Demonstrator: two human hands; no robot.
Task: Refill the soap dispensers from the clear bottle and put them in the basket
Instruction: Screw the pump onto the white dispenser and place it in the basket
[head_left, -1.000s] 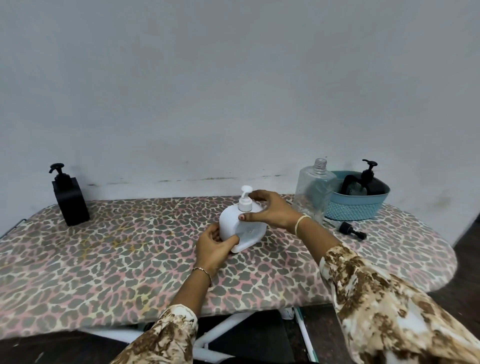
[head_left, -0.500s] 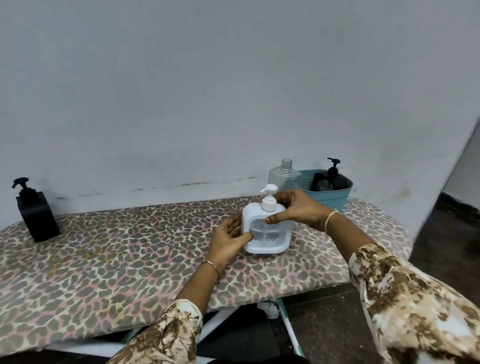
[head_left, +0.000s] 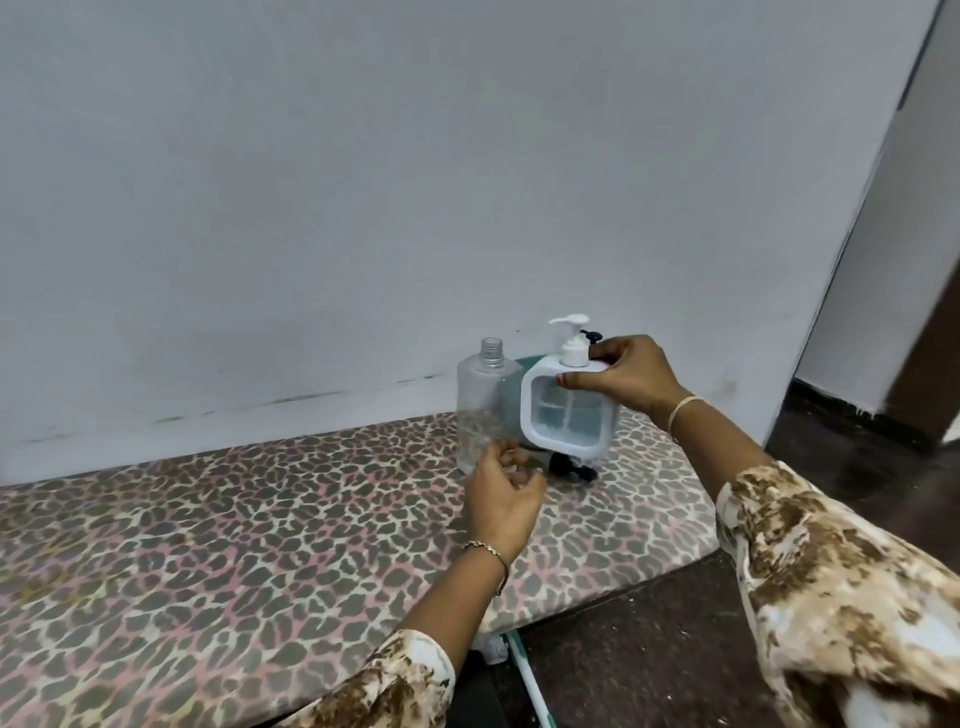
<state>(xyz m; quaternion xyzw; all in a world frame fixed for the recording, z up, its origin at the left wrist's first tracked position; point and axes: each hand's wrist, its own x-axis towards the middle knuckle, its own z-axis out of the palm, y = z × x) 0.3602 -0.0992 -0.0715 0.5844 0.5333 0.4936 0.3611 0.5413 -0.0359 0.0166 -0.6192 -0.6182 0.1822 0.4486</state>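
Observation:
My right hand (head_left: 631, 382) grips the white square soap dispenser (head_left: 569, 415) by its top, holding it in the air in front of the teal basket (head_left: 511, 410), which it mostly hides. A black pump head (head_left: 592, 336) of a dispenser in the basket peeks out behind the white pump. The clear bottle (head_left: 480, 410) stands uncapped just left of the dispenser. My left hand (head_left: 504, 499) hovers empty, fingers apart, in front of the clear bottle. A black cap (head_left: 571, 467) lies on the board under the dispenser.
The leopard-print ironing board (head_left: 234, 545) runs left from here; its right end curves off near the basket. A grey wall stands right behind it. Dark floor and a doorway lie to the right.
My right hand has lifted the white dispenser off the board and carried it right, up to the basket. My left hand let go of it. The view turned right; the black dispenser left view.

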